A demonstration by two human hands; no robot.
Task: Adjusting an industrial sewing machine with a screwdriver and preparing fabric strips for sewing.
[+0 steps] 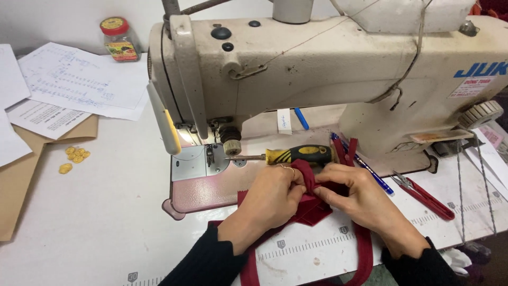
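My left hand (272, 197) and my right hand (355, 195) both pinch a piece of dark red fabric (312, 209) on the sewing machine bed, in front of the needle area (210, 154). The fabric is folded between my fingertips, and a raised fold sticks up between the two hands. Long red strips (364, 254) trail down toward the table's front edge. A ring sits on a finger of my left hand. Black sleeves cover both wrists.
A cream sewing machine (317, 69) fills the back. A yellow-and-black screwdriver (296, 154) lies just behind my hands, with a blue pen (370, 169) and red-handled snips (426, 197) to the right. Papers (74, 85), yellow buttons (75, 156) and a red-lidded jar (119, 39) are at the left.
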